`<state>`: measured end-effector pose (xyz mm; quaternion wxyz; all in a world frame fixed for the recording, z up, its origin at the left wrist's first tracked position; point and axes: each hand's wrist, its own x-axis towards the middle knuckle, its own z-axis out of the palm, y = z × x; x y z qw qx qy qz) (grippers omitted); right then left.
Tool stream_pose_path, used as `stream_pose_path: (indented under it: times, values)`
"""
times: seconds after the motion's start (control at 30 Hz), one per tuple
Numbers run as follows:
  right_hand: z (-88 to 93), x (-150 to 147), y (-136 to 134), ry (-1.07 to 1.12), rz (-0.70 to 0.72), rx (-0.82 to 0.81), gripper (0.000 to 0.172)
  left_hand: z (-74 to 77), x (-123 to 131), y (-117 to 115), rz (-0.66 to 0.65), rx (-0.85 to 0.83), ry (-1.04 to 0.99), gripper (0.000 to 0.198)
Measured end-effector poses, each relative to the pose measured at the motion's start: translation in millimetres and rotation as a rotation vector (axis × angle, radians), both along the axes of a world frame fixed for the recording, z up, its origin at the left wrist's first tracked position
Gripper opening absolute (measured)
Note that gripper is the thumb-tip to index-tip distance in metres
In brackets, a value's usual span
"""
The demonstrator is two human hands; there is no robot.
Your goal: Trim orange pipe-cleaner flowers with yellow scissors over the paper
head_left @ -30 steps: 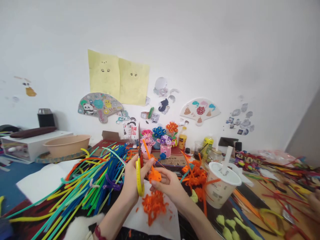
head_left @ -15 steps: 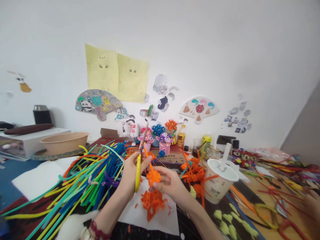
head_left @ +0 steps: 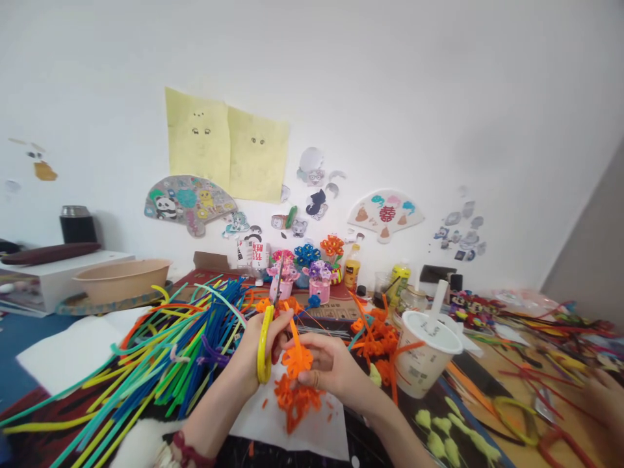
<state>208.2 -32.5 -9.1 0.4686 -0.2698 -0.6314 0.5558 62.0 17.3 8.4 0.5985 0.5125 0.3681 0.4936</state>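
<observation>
Yellow-handled scissors [head_left: 264, 348] sit in my left hand [head_left: 247, 354], their blades pointing up and away. That hand's thumb and fingertips also close near the top of an orange pipe-cleaner stem. The stem runs down to an orange pipe-cleaner flower [head_left: 296, 359], which my right hand [head_left: 336, 369] grips between thumb and fingers. Below the hands, a pile of orange fuzzy pieces [head_left: 296, 404] lies on a white sheet of paper [head_left: 253, 419], with small orange scraps around it.
Colourful pipe cleaners [head_left: 160, 364] spread over the left side. A lidded cup with a straw [head_left: 424, 364] stands right of more orange flowers [head_left: 377, 335]. Finished potted flowers [head_left: 320, 286] line the back by the wall. Another person's hand [head_left: 604, 396] shows at the right edge.
The scissors have turned in my left hand, so the handle loops now face me more. The orange flower has shifted slightly lower and to the left, still in my right hand.
</observation>
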Motion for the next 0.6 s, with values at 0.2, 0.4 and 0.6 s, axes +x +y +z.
stream_pose_path:
  times: [0.2,0.4,0.6]
  values:
    - [-1.7,1,0,0.016,0.077,-0.021,0.039,-10.8,-2,11,-0.003,-0.059,-0.038,0.04]
    - [1.1,3,-1,0.034,0.083,-0.017,0.037,-13.0,-1,14,-0.001,-0.095,-0.033,0.039]
    - [-2.7,8,6,-0.053,-0.099,-0.011,0.04,-5.9,-1,11,0.022,-0.052,-0.06,0.044]
